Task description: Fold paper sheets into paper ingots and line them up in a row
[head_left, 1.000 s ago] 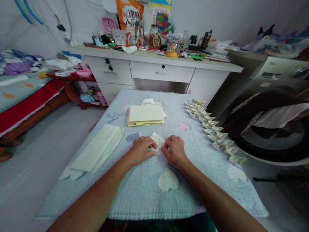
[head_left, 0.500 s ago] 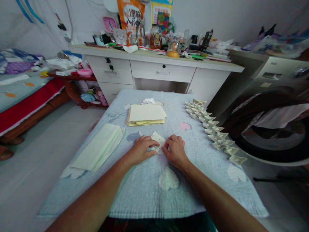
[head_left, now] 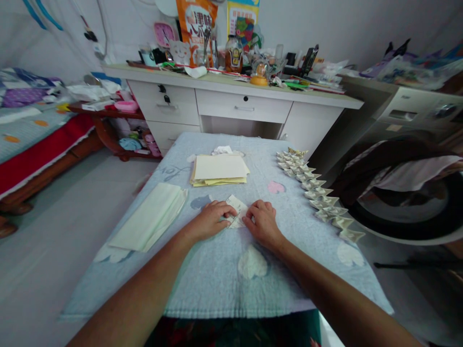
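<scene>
A small folded piece of paper [head_left: 238, 210] lies on the cloth-covered table [head_left: 217, 284] between my hands. From the left, my left hand [head_left: 213, 219] has its thumb and fingers on the paper's left side, closed on it. On the other side, my right hand [head_left: 263, 221] pinches the paper's right edge with curled fingers. Just beyond sits a stack of cream and yellow paper sheets [head_left: 220, 167]. Left of my arm lies a pale folded bundle of paper [head_left: 150, 217]. Along the table's right side runs a row of several folded paper boats [head_left: 318, 193].
Behind the table stands a white desk [head_left: 217, 99] crowded with a honey-coloured jar [head_left: 234, 55], an orange snack bag [head_left: 195, 29] and small items. A washing machine [head_left: 405, 115] with clothes in its door is on the right. A bed [head_left: 39, 140] is on the left.
My left thumb and fingers have shifted slightly on the folded paper. My right hand stays nearly in place. The view has moved a little.
</scene>
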The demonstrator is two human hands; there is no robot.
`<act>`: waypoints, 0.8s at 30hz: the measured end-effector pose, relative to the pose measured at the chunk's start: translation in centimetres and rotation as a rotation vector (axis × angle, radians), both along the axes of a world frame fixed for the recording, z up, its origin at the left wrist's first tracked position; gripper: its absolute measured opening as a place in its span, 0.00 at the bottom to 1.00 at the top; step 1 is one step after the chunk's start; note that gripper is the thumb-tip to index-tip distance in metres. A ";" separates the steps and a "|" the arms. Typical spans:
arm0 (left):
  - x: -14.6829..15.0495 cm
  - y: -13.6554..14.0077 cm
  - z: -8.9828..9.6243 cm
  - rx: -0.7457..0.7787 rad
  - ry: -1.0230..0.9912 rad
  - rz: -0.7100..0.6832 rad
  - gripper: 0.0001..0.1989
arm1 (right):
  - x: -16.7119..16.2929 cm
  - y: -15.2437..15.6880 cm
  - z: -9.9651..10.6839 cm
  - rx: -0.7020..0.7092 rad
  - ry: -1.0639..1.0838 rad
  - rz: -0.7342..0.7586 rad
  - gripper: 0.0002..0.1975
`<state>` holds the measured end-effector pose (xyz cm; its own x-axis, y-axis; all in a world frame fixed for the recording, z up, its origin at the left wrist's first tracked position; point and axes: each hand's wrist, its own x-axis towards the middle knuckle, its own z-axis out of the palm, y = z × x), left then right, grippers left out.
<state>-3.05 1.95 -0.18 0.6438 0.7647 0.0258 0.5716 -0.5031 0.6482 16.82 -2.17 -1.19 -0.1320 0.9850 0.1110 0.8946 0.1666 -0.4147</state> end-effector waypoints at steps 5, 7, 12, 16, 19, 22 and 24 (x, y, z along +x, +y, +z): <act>-0.1 0.1 -0.2 0.015 0.012 -0.014 0.07 | 0.8 -0.4 1.0 -0.083 0.022 0.100 0.08; -0.1 0.1 -0.3 0.018 0.021 -0.030 0.07 | 1.1 -0.7 1.4 -0.110 0.003 0.149 0.08; -0.3 0.1 -0.1 0.014 0.015 -0.034 0.07 | 1.2 -1.0 1.8 -0.101 -0.042 0.226 0.12; -0.2 -0.1 0.1 0.010 0.013 -0.027 0.07 | 0.7 -0.7 1.5 -0.093 0.005 0.226 0.06; -0.2 -0.1 0.2 0.013 0.026 -0.024 0.08 | 0.4 -0.3 1.2 -0.080 0.048 0.158 0.04; -0.1 -0.1 0.3 0.009 0.042 -0.027 0.08 | 0.2 -0.1 0.7 -0.053 0.077 0.086 0.06; -0.1 -0.1 0.3 0.014 0.051 -0.030 0.07 | 0.2 0.0 0.3 -0.031 0.083 0.061 0.07</act>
<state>-3.11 1.82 0.14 0.6672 0.7449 0.0028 0.5881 -0.5291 0.6117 16.97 -2.20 -0.85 -0.1836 0.9785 0.0935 0.8452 0.2058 -0.4932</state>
